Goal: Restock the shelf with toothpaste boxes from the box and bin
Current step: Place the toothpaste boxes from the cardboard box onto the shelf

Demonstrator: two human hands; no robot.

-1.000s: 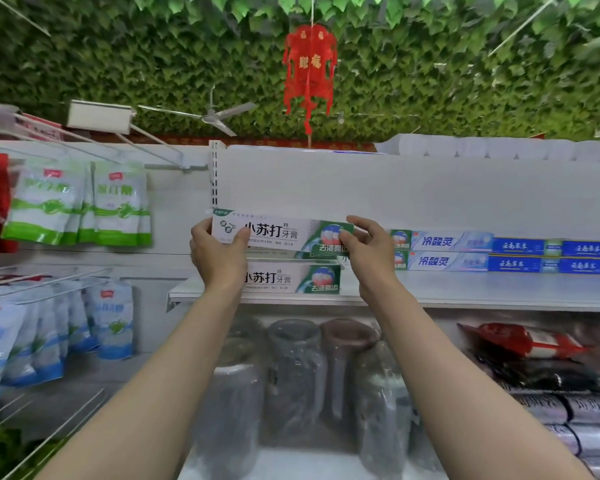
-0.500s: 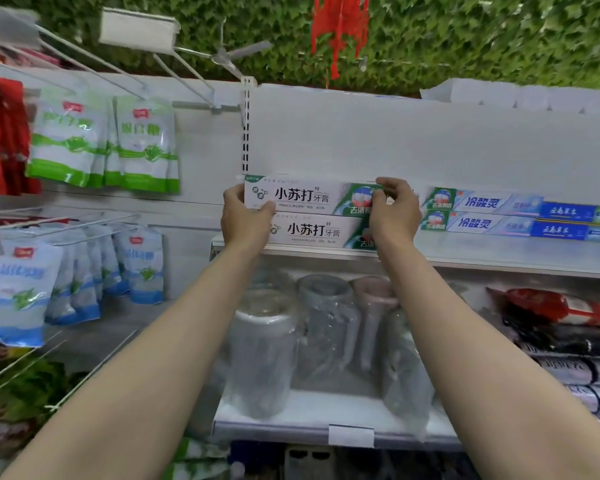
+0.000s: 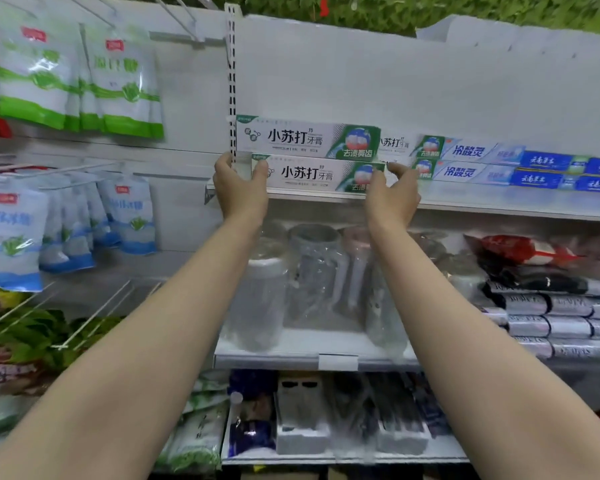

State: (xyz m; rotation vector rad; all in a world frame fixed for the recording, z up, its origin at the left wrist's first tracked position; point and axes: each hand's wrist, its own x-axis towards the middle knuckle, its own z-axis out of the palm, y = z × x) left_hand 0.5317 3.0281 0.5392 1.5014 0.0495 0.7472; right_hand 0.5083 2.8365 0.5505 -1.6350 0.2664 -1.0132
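**Squaring up the toothpaste stack on the shelf**

Looks like the placing step is basically done. Two white-and-green toothpaste boxes sit stacked at the left end of the shelf (image 3: pixel 465 206), the top box (image 3: pixel 305 140) resting on the bottom box (image 3: pixel 312 174). The left hand (image 3: pixel 239 188) cups the bottom box's left end, thumb on its front face. The right hand (image 3: pixel 392 195) is at the right end, fingers loosely curled; can't tell whether it's actually touching. Both arms reach up and forward. Next move, I'd guess: nudge the boxes flush, then let go and fetch more.
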